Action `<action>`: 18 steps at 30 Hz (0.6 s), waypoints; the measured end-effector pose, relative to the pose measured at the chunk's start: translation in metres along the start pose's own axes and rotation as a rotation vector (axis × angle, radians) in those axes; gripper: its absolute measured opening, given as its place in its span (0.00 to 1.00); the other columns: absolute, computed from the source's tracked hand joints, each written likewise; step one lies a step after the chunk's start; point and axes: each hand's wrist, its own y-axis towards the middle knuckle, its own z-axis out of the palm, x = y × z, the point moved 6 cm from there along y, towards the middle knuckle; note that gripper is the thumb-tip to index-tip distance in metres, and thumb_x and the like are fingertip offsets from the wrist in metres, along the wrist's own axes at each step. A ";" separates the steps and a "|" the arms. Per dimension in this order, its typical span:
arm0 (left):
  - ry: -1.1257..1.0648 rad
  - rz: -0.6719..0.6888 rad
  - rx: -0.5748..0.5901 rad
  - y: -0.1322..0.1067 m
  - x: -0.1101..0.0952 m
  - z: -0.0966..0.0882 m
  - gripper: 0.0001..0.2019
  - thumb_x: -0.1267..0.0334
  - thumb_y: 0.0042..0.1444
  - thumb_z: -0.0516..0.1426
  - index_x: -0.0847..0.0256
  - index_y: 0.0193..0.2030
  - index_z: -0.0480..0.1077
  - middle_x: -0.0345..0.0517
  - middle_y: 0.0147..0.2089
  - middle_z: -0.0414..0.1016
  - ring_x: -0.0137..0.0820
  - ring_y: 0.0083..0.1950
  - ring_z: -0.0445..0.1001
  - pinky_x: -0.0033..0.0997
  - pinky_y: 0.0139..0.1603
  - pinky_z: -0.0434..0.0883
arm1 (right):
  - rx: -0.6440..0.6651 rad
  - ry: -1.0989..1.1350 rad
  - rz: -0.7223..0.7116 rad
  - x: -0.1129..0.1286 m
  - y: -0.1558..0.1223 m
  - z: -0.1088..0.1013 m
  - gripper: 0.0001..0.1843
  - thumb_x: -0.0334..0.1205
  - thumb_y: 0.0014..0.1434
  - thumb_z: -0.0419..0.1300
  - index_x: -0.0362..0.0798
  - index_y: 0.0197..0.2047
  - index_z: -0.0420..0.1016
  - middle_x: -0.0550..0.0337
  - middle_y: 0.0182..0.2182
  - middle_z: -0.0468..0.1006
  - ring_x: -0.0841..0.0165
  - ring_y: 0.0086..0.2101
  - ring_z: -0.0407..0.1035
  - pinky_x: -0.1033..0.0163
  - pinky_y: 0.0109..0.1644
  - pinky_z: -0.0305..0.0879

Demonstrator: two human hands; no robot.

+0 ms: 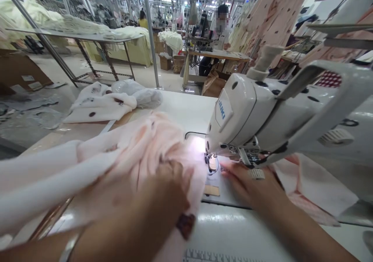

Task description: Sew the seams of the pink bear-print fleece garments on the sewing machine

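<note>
My left hand (175, 182) is closed on a bunched pale pink fleecy fabric (145, 141) with dark spots, left of the needle. The fabric spreads over the table's left side, with one edge beside the presser foot (207, 159). My right hand (252, 182) is under the head of the white sewing machine (241, 106), its fingertips drawn together just right of the needle area. Whatever they pinch is too small and blurred to make out. A lamp lights the fabric edge by the needle.
Behind the fabric lie a folded white spotted piece (100, 102) and a clear plastic bag (138, 93). Another pink piece (314, 184) lies right of my right hand. A ruler strip (215, 255) marks the front edge. Beyond stand a metal pole (151, 40) and a co-worker (220, 25).
</note>
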 end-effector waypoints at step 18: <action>-0.157 0.008 0.084 0.017 0.010 -0.005 0.31 0.48 0.51 0.60 0.61 0.58 0.61 0.53 0.47 0.66 0.40 0.41 0.70 0.33 0.33 0.69 | 0.111 0.138 -0.132 0.033 -0.003 0.014 0.15 0.35 0.63 0.46 0.46 0.46 0.72 0.57 0.28 0.70 0.65 0.30 0.62 0.61 0.34 0.58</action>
